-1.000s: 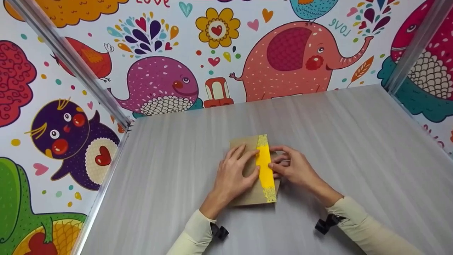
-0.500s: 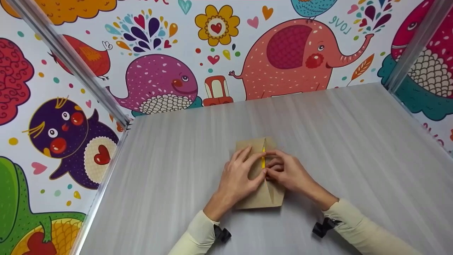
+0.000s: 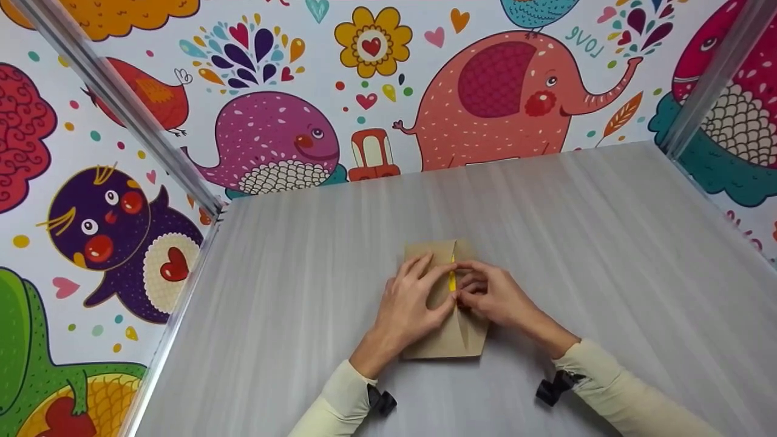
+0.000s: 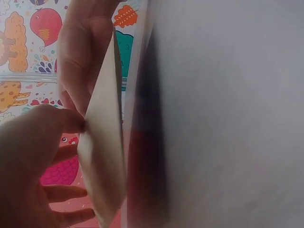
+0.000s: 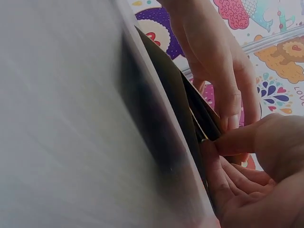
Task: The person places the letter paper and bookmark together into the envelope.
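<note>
A piece of folded brown paper [image 3: 440,340] lies on the table with a slit down its upper face. A narrow sliver of yellow [image 3: 452,280] shows in that slit between both hands. My left hand [image 3: 408,300] rests on the paper's left part, fingers spread, index finger and thumb tips right at the slit. From the other side my right hand [image 3: 501,297] pinches the paper's edge; the right wrist view shows its thumb and finger [image 5: 237,140] meeting at the fold. In the left wrist view the paper [image 4: 107,137] appears edge-on, with the left fingertips against it.
The grey wood-grain table [image 3: 291,291] surrounds the paper. Behind it stands a wall printed with cartoon animals [image 3: 498,109], with metal posts [image 3: 121,103] at the corners. Dark camera mounts [image 3: 381,400] sit on both wrists.
The wide yellow strip with patterned ends, visible a second ago, has turned under brown paper and is now only a sliver. Both hands shifted slightly right; little moved in the last half second.
</note>
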Motion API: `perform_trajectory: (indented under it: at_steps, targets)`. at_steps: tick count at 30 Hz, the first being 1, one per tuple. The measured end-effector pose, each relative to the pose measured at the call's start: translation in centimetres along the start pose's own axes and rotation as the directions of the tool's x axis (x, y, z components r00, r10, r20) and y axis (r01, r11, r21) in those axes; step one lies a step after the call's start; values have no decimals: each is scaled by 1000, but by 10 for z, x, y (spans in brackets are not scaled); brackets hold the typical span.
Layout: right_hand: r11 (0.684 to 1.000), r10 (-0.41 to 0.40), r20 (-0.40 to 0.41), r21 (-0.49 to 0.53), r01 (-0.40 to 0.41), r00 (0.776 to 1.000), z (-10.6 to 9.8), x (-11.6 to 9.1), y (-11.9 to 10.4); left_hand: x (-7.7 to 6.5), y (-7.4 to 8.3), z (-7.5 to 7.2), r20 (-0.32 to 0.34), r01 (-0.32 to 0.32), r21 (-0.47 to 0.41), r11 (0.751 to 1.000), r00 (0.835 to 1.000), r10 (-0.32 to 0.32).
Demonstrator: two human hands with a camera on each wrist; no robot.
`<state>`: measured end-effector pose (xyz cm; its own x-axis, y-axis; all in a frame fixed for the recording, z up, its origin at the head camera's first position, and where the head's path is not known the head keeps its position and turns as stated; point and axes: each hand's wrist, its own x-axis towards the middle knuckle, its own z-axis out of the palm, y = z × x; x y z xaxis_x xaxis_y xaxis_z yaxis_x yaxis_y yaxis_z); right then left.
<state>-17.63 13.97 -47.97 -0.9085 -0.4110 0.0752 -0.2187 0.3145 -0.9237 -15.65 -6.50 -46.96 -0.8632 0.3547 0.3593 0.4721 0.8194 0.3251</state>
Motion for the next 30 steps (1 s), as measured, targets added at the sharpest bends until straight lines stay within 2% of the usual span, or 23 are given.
perform_trajectory:
  at_steps: [4, 7, 10, 14, 19, 24, 30]
  targets:
    - [1000, 6, 27, 16, -6, 1000, 1, 1, 4, 0, 0, 1, 18, 6, 8, 1000, 1000, -6]
    - [995, 14, 51, 96, -19, 999, 1, 2, 6, 0, -3, 1, 23, 17, 9, 1000, 1000, -17]
    - [977, 15, 75, 212, -30, 997, -2, 3, 6, 1, -7, 1, 22, 37, 7, 999, 999, -37]
    - [958, 15, 75, 283, -36, 997, -10, 3, 4, 3, -16, -3, 22, 73, 7, 997, 997, -74]
    - [974, 23, 26, 225, -28, 999, -23, 6, 4, 6, -32, -11, 10, 113, -2, 994, 994, -112]
    - [986, 26, -32, 165, -21, 999, -34, 7, 6, 8, -48, -12, 11, 150, -14, 989, 989, -150]
    - [996, 42, -79, 88, -35, 996, -42, 7, 10, 7, -53, -8, 60, 162, 8, 987, 985, -162]
